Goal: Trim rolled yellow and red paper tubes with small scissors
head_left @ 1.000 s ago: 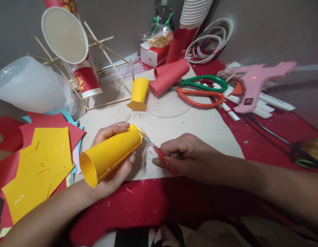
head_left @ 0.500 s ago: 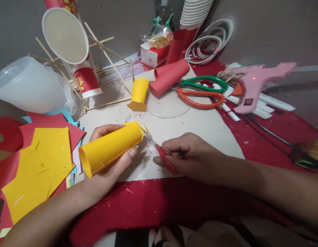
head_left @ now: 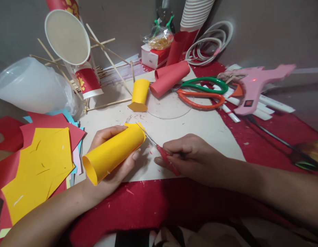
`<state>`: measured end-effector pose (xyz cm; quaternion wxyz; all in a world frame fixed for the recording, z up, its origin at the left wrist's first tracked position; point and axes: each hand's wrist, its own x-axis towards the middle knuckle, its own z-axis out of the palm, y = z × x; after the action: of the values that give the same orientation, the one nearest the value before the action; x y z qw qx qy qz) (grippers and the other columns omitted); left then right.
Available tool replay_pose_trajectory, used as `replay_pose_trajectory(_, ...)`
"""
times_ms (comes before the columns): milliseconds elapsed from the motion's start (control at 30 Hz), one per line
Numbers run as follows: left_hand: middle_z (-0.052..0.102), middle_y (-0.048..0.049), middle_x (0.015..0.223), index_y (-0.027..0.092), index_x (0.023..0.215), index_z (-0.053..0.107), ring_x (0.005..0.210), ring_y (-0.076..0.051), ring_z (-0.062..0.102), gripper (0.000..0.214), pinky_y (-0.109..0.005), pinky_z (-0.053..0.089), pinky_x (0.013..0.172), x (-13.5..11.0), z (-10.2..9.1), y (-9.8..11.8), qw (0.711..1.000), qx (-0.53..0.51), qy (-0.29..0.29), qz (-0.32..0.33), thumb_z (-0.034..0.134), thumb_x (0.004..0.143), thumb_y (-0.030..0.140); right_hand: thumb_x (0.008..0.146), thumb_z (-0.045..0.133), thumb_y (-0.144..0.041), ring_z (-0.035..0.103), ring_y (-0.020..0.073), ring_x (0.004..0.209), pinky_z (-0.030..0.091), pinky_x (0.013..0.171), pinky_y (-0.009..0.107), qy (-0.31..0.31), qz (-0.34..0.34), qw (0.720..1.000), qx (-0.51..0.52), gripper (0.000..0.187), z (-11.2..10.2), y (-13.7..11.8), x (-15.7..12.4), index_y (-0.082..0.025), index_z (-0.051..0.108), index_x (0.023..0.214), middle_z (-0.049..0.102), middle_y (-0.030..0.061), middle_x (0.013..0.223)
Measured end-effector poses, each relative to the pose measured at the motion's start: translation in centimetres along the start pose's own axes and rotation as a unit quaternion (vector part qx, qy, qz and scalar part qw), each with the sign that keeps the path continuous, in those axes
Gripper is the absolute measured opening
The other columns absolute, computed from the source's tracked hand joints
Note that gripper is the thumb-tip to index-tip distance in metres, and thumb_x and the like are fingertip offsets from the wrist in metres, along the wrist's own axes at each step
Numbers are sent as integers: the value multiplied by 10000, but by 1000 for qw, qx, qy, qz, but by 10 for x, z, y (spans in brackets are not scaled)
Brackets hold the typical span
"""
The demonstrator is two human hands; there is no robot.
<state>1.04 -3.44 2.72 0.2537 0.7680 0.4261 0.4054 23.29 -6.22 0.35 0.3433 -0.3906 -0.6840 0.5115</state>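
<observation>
A yellow paper tube (head_left: 114, 151) lies tilted in my left hand (head_left: 123, 168), with my fingers behind it and my thumb along its lower side. My right hand (head_left: 190, 157) is closed on small red-handled scissors (head_left: 165, 156). Their thin metal blades reach the tube's far right end and touch its rim. A shorter yellow paper tube (head_left: 140, 92) with a flared bottom edge stands beyond my hands. Two red paper tubes (head_left: 170, 79) lie right of it. Beneath my hands is a pale sheet (head_left: 210, 127) with small paper scraps.
Cut coloured paper (head_left: 40, 168) is piled at left. Behind it are a stick frame (head_left: 109, 103), paper cups (head_left: 68, 37) and a translucent container (head_left: 25, 82). Large green-and-orange-handled scissors (head_left: 202, 103) lie at right by a pink glue gun (head_left: 254, 85) with a cord. A coiled white cable (head_left: 192, 56) leans behind.
The yellow tube has shifted slightly right and its near end has dipped. The sliver of paper beside the blades no longer shows. My right hand has barely moved.
</observation>
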Motion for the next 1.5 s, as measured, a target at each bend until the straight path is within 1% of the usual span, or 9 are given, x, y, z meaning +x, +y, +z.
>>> replay_pose_trajectory(200, 658, -37, 1115, 239, 1126, 545, 1033, -191, 667, 421, -343, 581, 880, 2, -1, 4, 1000, 5, 0, -13, 771, 773, 276, 895, 639, -302, 242, 51, 476, 233, 428, 181, 6, 5, 1000, 10, 411, 1, 4, 0, -171, 447, 557, 342, -77, 505)
replay_pose_trajectory(367, 663, -41, 1119, 231, 1137, 550, 1064, -195, 662, 410, -337, 573, 910, 5, -4, 5, 1000, 1, -26, -1, 753, 780, 235, 858, 680, -358, 218, 50, 467, 209, 409, 184, -17, 72, 996, 50, 416, 1, 0, 3, -171, 459, 559, 301, -84, 494)
replay_pose_trajectory(467, 665, -44, 1138, 229, 1148, 553, 1111, -200, 650, 415, -333, 575, 932, 6, -5, 4, 999, -14, -45, 3, 744, 781, 209, 849, 687, -377, 212, 49, 470, 207, 410, 184, -21, 87, 994, 68, 429, 1, -2, 3, -169, 455, 554, 293, -85, 500)
replay_pose_trajectory(733, 616, -62, 1215, 229, 1180, 553, 1176, -215, 613, 459, -366, 554, 1009, 6, -2, 2, 1000, -21, 9, -16, 760, 770, 236, 869, 650, -299, 242, 50, 462, 220, 417, 189, 0, 42, 998, 40, 415, 1, 0, 1, -176, 430, 538, 327, -80, 486)
replay_pose_trajectory(967, 611, -65, 1105, 219, 1120, 546, 1008, -215, 650, 458, -372, 605, 859, 1, -1, -3, 997, -23, 27, -74, 785, 755, 357, 897, 594, -232, 233, 46, 456, 217, 415, 182, 16, -6, 1000, -11, 376, 1, 3, 1, -173, 460, 551, 335, -84, 486)
replay_pose_trajectory(1100, 605, -51, 1100, 230, 1125, 533, 1008, -196, 649, 459, -362, 594, 881, -2, 1, -6, 997, -19, 43, -54, 791, 750, 285, 893, 617, -243, 220, 46, 461, 205, 403, 173, 7, -2, 1000, 3, 381, 1, 2, 2, -169, 461, 553, 314, -88, 489)
replay_pose_trajectory(1300, 625, -53, 1116, 224, 1147, 536, 1049, -182, 653, 495, -353, 587, 913, 3, 3, -5, 998, -17, 24, 62, 781, 723, 159, 870, 672, -287, 236, 44, 461, 216, 404, 171, -1, 19, 1000, 19, 374, 1, 2, 1, -161, 494, 566, 327, -91, 484)
replay_pose_trajectory(1367, 619, -53, 1126, 221, 1159, 532, 1070, -179, 647, 500, -347, 580, 931, 3, 3, -6, 997, -18, 23, 68, 775, 727, 149, 873, 672, -291, 251, 44, 463, 228, 411, 170, 4, 11, 1000, 16, 387, 1, 2, 1, -161, 487, 560, 337, -88, 487)
replay_pose_trajectory(1500, 617, -38, 1137, 236, 1170, 535, 1063, -162, 645, 485, -308, 581, 911, 1, 2, -6, 999, -22, 32, 27, 772, 751, 176, 881, 665, -301, 262, 44, 470, 236, 419, 170, 10, 4, 1000, 25, 413, 2, 1, 2, -165, 456, 552, 338, -83, 502)
